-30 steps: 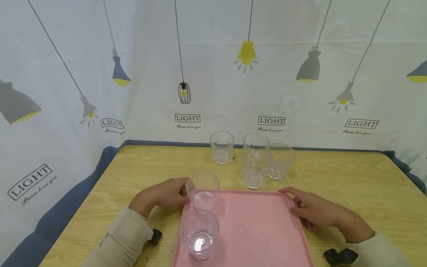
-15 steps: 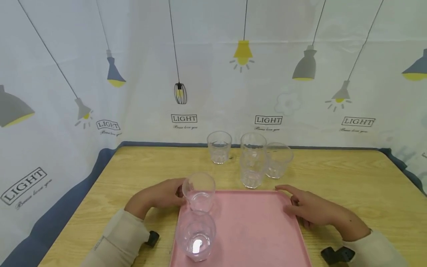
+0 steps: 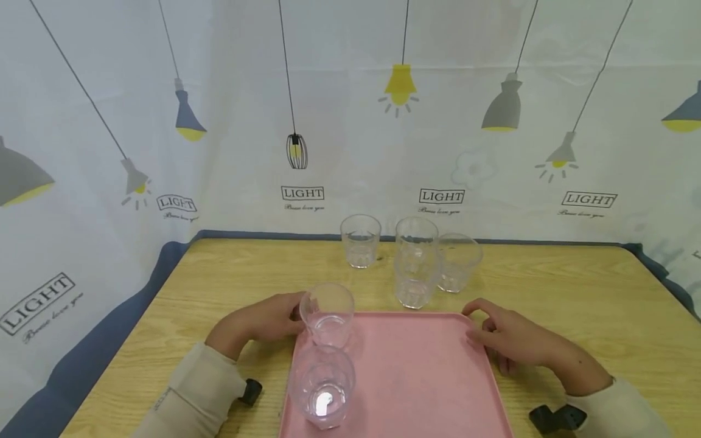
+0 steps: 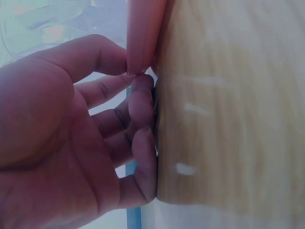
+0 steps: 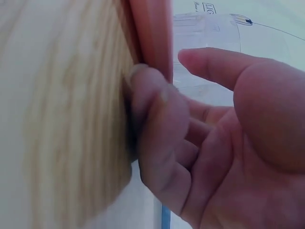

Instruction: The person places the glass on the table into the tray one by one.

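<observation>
A pink tray [image 3: 416,371] lies on the wooden table, its near edge out of frame. My left hand [image 3: 274,319] holds its far left corner; in the left wrist view the thumb meets the tray's rim [image 4: 143,38] and the other fingers curl below. At the far right corner, my right hand [image 3: 517,340] has fingers bent round the edge. The right wrist view shows these fingers against the tray's side [image 5: 155,40], the thumb slightly apart from it. Two clear glasses stand along the tray's left side: one at the far corner [image 3: 331,319], another nearer [image 3: 323,389].
Beyond the tray stand a short clear glass [image 3: 361,246], a tall clear glass [image 3: 414,274] and another short glass [image 3: 459,264] partly behind the tall one. A white curtain [image 3: 350,121] printed with lamps hangs behind the wooden table [image 3: 575,286].
My right hand has shifted slightly at the tray's corner, its index finger bending more and its thumb rising a little. The head view has turned slightly. Tray and glasses keep their places.
</observation>
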`<state>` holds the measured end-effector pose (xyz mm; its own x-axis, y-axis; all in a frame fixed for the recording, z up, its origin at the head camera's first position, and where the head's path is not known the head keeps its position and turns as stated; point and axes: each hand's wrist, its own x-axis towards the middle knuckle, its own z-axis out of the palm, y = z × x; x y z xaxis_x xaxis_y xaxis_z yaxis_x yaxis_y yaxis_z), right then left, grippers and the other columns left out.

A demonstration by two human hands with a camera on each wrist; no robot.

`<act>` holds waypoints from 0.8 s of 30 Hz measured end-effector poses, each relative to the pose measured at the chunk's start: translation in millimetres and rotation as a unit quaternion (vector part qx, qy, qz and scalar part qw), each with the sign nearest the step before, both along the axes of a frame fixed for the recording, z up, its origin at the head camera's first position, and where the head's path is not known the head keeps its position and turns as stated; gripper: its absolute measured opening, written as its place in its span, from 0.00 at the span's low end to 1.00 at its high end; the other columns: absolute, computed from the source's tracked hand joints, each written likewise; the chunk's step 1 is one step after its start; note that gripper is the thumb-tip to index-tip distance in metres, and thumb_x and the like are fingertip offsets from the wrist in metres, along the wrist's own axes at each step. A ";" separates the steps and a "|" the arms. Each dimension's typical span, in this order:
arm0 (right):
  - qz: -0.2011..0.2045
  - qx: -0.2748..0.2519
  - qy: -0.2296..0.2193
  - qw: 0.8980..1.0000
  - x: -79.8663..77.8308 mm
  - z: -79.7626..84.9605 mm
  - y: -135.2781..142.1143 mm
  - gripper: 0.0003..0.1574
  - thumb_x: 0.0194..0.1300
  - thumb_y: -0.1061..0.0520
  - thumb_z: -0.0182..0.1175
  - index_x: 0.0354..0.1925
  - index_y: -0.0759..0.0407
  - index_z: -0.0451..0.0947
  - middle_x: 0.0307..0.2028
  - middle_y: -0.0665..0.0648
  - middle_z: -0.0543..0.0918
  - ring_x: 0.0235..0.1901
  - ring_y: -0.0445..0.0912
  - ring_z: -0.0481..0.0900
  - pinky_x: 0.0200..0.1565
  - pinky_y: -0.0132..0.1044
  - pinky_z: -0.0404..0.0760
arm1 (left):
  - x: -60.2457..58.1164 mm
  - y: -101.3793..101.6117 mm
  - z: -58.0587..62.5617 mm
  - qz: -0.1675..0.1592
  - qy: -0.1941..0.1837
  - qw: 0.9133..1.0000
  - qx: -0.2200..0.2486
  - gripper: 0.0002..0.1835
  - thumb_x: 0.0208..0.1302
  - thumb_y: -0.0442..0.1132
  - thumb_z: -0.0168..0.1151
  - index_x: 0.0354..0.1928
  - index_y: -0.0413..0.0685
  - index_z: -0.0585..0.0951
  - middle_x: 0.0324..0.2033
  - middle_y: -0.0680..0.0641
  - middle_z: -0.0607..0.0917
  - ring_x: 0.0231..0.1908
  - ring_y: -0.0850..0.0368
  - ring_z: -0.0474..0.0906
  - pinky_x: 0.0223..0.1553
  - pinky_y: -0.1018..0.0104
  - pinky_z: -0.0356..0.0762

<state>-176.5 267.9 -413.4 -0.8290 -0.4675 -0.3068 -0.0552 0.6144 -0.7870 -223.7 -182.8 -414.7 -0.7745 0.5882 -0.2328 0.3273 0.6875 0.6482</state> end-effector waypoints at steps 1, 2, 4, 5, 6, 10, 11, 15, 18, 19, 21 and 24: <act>-0.014 0.005 0.005 1.000 -0.2 0.2 -0.2 0.29 0.76 0.49 0.54 0.66 0.61 0.59 0.26 0.58 0.78 0.14 0.51 0.78 0.16 0.46 0.80 | 0.0 -0.2 0.2 -0.001 0.001 1.000 -0.001 0.18 0.70 0.40 0.61 0.60 0.50 0.75 0.43 0.53 0.81 0.47 0.57 0.74 0.57 0.55 0.73; -0.031 0.011 0.010 0.999 -0.7 0.7 -0.3 0.29 0.76 0.48 0.54 0.65 0.61 0.60 0.26 0.58 0.78 0.15 0.51 0.78 0.17 0.46 0.80 | 0.0 -0.4 0.4 -0.002 0.002 1.000 -0.003 0.18 0.70 0.40 0.61 0.60 0.50 0.75 0.42 0.53 0.81 0.46 0.57 0.74 0.56 0.56 0.73; -0.067 0.027 0.033 0.997 -1.3 2.7 -0.9 0.30 0.75 0.47 0.56 0.64 0.61 0.62 0.27 0.58 0.78 0.16 0.51 0.79 0.18 0.44 0.80 | -0.1 -0.5 0.9 -0.004 0.002 1.000 -0.006 0.17 0.70 0.40 0.61 0.59 0.50 0.75 0.40 0.53 0.80 0.45 0.56 0.73 0.53 0.57 0.73; -0.085 0.034 0.049 0.995 -1.7 4.0 -1.2 0.31 0.74 0.46 0.57 0.65 0.62 0.62 0.28 0.58 0.78 0.17 0.50 0.78 0.19 0.43 0.80 | 0.0 -0.5 0.9 -0.005 0.003 1.000 -0.008 0.17 0.70 0.39 0.61 0.59 0.50 0.75 0.40 0.53 0.80 0.45 0.56 0.73 0.53 0.57 0.73; -0.102 0.040 0.067 0.992 -1.9 5.5 -1.7 0.32 0.74 0.46 0.57 0.66 0.62 0.62 0.30 0.59 0.79 0.18 0.50 0.78 0.20 0.42 0.80 | 0.0 -0.4 0.6 -0.005 0.005 1.000 -0.009 0.17 0.70 0.39 0.61 0.59 0.50 0.75 0.41 0.53 0.80 0.45 0.57 0.73 0.54 0.57 0.73; -0.156 0.066 0.149 0.974 -3.8 13.4 -3.1 0.41 0.73 0.43 0.57 0.72 0.62 0.58 0.44 0.65 0.80 0.33 0.54 0.83 0.30 0.44 0.83 | 0.3 0.2 -0.2 -0.003 0.007 1.000 -0.013 0.19 0.70 0.39 0.61 0.61 0.50 0.74 0.45 0.52 0.81 0.47 0.56 0.73 0.59 0.54 0.73; -0.164 0.068 0.167 0.970 -5.1 15.4 -2.9 0.42 0.73 0.43 0.57 0.73 0.62 0.56 0.49 0.68 0.79 0.40 0.57 0.83 0.35 0.47 0.84 | 0.1 0.4 -0.5 -0.002 0.007 1.000 -0.012 0.20 0.70 0.38 0.61 0.62 0.49 0.74 0.46 0.52 0.81 0.48 0.56 0.73 0.60 0.54 0.73; -0.174 0.056 0.205 0.962 -16.4 22.3 -4.1 0.50 0.73 0.41 0.57 0.77 0.64 0.48 0.65 0.75 0.68 0.62 0.68 0.70 0.54 0.62 0.78 | 0.5 0.3 -1.2 0.004 -0.001 1.000 -0.012 0.23 0.69 0.37 0.61 0.65 0.47 0.72 0.49 0.51 0.81 0.50 0.56 0.73 0.63 0.52 0.72; -0.173 0.028 0.198 0.964 -28.7 25.6 -8.2 0.55 0.72 0.42 0.59 0.79 0.63 0.41 0.71 0.77 0.57 0.68 0.72 0.60 0.62 0.68 0.69 | 1.6 -0.2 -1.1 0.007 -0.004 1.000 -0.013 0.23 0.70 0.37 0.61 0.65 0.47 0.71 0.49 0.51 0.81 0.50 0.56 0.73 0.63 0.52 0.72; -0.173 0.025 0.197 0.965 -32.5 26.3 -9.9 0.57 0.71 0.41 0.60 0.79 0.62 0.39 0.72 0.77 0.54 0.69 0.73 0.58 0.62 0.69 0.68 | 1.9 -0.3 -0.7 0.008 -0.004 1.000 -0.014 0.23 0.70 0.37 0.61 0.65 0.48 0.72 0.49 0.51 0.81 0.50 0.56 0.73 0.63 0.52 0.72; -0.175 0.025 0.192 0.965 -39.3 26.6 -12.9 0.60 0.70 0.40 0.60 0.80 0.61 0.35 0.74 0.77 0.50 0.71 0.74 0.54 0.64 0.70 0.65 | 2.3 -0.4 0.3 0.008 -0.002 1.000 -0.014 0.22 0.70 0.37 0.61 0.64 0.49 0.73 0.48 0.51 0.81 0.50 0.56 0.73 0.62 0.52 0.72; -0.179 0.027 0.181 0.967 -45.8 25.7 -15.9 0.64 0.69 0.37 0.60 0.80 0.59 0.30 0.76 0.75 0.45 0.72 0.74 0.51 0.64 0.71 0.63 | 2.0 -0.1 2.3 0.002 0.004 1.000 -0.014 0.20 0.70 0.38 0.60 0.63 0.51 0.74 0.48 0.52 0.81 0.50 0.57 0.73 0.62 0.52 0.72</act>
<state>-222.3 252.0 -387.7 -0.9923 -0.1227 0.0185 -0.0981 0.6847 -0.7222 -221.8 -182.8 -412.4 -0.7790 0.5786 -0.2417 0.3302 0.7062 0.6263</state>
